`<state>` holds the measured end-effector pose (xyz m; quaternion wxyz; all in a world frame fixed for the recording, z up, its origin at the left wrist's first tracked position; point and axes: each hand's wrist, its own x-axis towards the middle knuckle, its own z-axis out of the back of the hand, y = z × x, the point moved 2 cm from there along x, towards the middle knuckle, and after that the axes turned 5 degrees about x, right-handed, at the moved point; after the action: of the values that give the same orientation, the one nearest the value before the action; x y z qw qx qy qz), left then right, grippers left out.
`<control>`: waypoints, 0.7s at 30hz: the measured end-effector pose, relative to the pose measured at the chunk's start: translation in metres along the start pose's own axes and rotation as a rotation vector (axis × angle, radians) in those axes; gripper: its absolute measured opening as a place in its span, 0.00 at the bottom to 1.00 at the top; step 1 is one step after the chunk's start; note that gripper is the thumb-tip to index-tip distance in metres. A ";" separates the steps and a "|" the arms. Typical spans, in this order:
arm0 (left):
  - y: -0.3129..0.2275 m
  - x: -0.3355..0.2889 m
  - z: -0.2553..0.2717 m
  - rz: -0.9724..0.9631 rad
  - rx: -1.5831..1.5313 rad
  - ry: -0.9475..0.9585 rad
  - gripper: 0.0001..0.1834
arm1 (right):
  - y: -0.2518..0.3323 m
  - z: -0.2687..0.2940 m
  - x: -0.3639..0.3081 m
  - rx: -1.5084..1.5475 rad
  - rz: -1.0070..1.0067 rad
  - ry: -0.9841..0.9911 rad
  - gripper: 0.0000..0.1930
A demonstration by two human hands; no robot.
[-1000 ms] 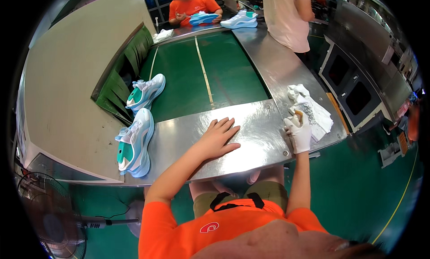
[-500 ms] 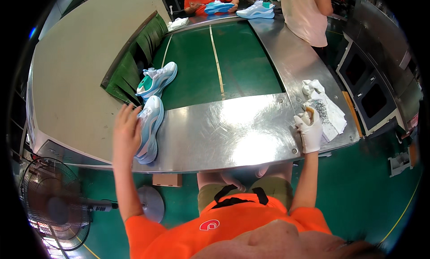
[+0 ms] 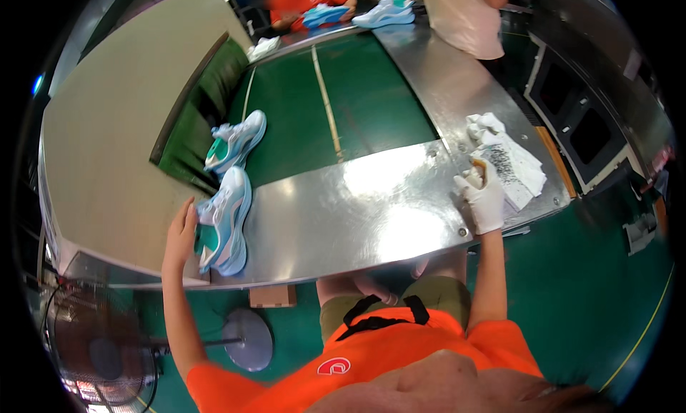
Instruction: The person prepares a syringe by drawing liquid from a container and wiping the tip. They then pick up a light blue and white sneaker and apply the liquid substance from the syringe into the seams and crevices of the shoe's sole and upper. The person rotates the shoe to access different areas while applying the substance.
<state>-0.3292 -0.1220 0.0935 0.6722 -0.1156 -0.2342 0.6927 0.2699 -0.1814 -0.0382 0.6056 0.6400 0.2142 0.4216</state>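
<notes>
Steel tabletop (image 3: 321, 220) bears a shoe (image 3: 232, 220) just right of the left hand (image 3: 182, 231), fingers unclenched.

The near shoe (image 3: 233, 216) is white and pale blue with a teal-green lining (image 3: 208, 237); the far shoe (image 3: 241, 137) likewise; the belt (image 3: 286, 120) dark green, striped with pale lines (image 3: 326, 102); the table (image 3: 321, 224) silver-grey; the glove (image 3: 487, 204) white; the cloth (image 3: 525, 173) white, speckled black; the shirt (image 3: 400, 359) orange.

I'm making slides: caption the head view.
Bare left hand beside a blue-white shoe, gloved right hand at the metal worktop.
</notes>
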 end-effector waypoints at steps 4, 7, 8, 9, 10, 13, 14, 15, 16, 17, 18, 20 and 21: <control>-0.020 0.008 -0.012 0.034 0.076 0.238 0.32 | -0.001 0.002 0.003 -0.064 0.045 -0.003 0.28; -0.036 0.002 -0.012 0.075 0.163 0.131 0.29 | 0.008 -0.005 0.002 -0.131 0.082 0.000 0.27; -0.029 0.003 -0.014 0.049 0.200 0.120 0.29 | 0.009 -0.001 0.001 -0.153 0.054 -0.008 0.28; -0.031 0.007 -0.008 0.031 0.243 0.094 0.28 | 0.011 -0.003 0.001 -0.161 0.031 -0.007 0.28; -0.050 0.009 -0.008 0.016 0.205 0.108 0.27 | 0.012 -0.004 -0.001 -0.129 0.051 -0.027 0.29; -0.110 0.008 -0.025 -0.030 -0.029 0.207 0.21 | 0.017 -0.002 -0.003 -0.121 -0.014 -0.010 0.31; -0.128 0.017 -0.034 -0.063 -0.185 0.269 0.19 | 0.014 -0.003 -0.002 -0.095 -0.009 -0.010 0.31; -0.157 0.028 -0.049 -0.148 -0.202 0.298 0.16 | 0.007 0.000 -0.002 -0.074 -0.015 -0.018 0.30; -0.192 0.036 -0.058 -0.142 -0.147 0.323 0.17 | 0.002 0.003 0.000 -0.050 -0.016 -0.024 0.30; -0.212 0.052 -0.072 -0.248 -0.178 0.331 0.18 | 0.002 0.004 0.000 -0.011 0.001 -0.025 0.30; -0.251 0.062 -0.083 -0.306 -0.066 0.317 0.19 | 0.002 0.006 -0.001 0.011 0.020 -0.043 0.30; -0.300 0.091 -0.106 -0.423 -0.145 0.304 0.22 | 0.004 0.005 -0.003 -0.016 0.056 -0.051 0.29; -0.325 0.109 -0.120 -0.474 -0.108 0.273 0.22 | 0.006 0.005 -0.004 -0.024 0.053 -0.062 0.30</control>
<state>0.0055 0.0009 0.1629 0.8337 -0.1853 -0.1986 0.4807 0.2700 -0.1887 -0.0333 0.6080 0.6509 0.1733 0.4202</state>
